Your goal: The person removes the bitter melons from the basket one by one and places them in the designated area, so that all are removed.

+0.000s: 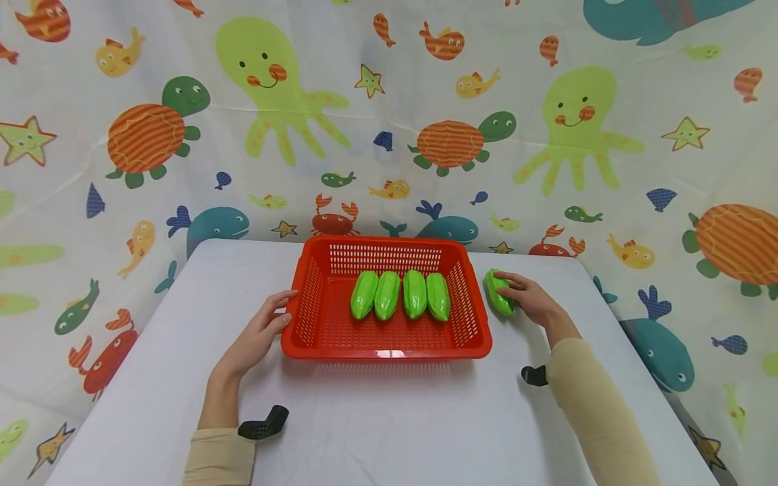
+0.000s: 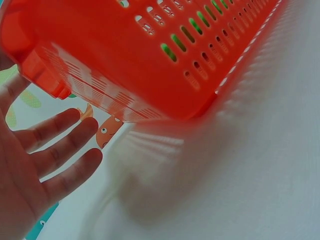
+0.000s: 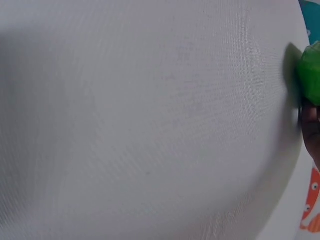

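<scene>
Several plump, glossy green ridged vegetables (image 1: pixel 386 295) lie side by side in a red plastic basket (image 1: pixel 389 354). My left hand (image 1: pixel 258 337) is at the basket's left side, fingertips touching its rim. In the left wrist view, three fingers of that hand (image 2: pixel 55 160) are spread and fairly straight below the red wall (image 2: pixel 100 65). On the table right of the basket, my right hand (image 1: pixel 530 298) grips another green ridged vegetable (image 1: pixel 498 297), fingers bent over its upper side. The right wrist view shows only part of this vegetable (image 3: pixel 311 75) and a bit of the hand at the edge.
A white-covered table (image 1: pixel 389 432) lies under everything. Behind and beside it hangs a pale curtain (image 1: pixel 377 189) printed with sea animals. Black wrist devices (image 1: pixel 264 424) sit at the cuffs of both tan sleeves (image 1: pixel 598 412).
</scene>
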A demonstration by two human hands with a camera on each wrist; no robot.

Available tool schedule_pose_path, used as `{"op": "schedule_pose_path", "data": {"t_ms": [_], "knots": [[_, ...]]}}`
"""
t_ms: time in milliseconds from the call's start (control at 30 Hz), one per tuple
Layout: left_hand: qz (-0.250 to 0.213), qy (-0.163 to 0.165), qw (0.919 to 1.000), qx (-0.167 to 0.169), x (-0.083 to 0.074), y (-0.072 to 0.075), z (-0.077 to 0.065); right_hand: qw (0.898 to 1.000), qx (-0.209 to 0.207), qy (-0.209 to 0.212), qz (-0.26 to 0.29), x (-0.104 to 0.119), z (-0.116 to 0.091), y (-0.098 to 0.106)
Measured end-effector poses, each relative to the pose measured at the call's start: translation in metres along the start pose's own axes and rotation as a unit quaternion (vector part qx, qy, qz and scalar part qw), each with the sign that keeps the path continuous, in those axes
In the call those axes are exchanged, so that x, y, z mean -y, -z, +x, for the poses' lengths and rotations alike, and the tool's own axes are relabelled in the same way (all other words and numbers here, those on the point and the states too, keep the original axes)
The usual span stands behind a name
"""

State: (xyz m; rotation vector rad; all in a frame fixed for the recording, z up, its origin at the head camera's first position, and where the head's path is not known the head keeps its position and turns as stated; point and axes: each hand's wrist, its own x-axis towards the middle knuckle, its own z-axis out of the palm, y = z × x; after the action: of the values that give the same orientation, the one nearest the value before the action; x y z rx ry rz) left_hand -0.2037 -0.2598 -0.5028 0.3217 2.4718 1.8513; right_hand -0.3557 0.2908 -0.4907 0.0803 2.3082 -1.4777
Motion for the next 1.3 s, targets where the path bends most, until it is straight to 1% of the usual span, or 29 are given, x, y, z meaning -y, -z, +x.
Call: {"op": "schedule_pose_path", "data": {"t_ms": [333,533,833,1033,1300], "knots": [[0.000,0.003,1.0000,-0.001,0.0014,-0.0003,-0.0001,1.000,-0.009,0.000,-0.001,-0.0005,0.0000,0.0001],[-0.001,0.002,1.0000,0.001,0.0011,-0.0002,-0.0003,1.000,-0.005,0.001,0.000,0.0004,-0.0012,-0.0007],[-0.003,0.005,1.0000,-0.001,-0.0003,-0.0004,-0.0006,1.000,-0.001,0.014,-0.024,0.0023,-0.0006,-0.0032],[0.000,0.009,1.0000,-0.001,-0.0005,-0.0002,0.0003,0.999,-0.002,0.014,-0.040,0.0027,-0.0006,-0.0021],[0.001,0.007,1.0000,0.000,0.0001,0.0011,0.0013,1.000,-0.003,0.012,-0.026,-0.0020,-0.0008,0.0003]]}}
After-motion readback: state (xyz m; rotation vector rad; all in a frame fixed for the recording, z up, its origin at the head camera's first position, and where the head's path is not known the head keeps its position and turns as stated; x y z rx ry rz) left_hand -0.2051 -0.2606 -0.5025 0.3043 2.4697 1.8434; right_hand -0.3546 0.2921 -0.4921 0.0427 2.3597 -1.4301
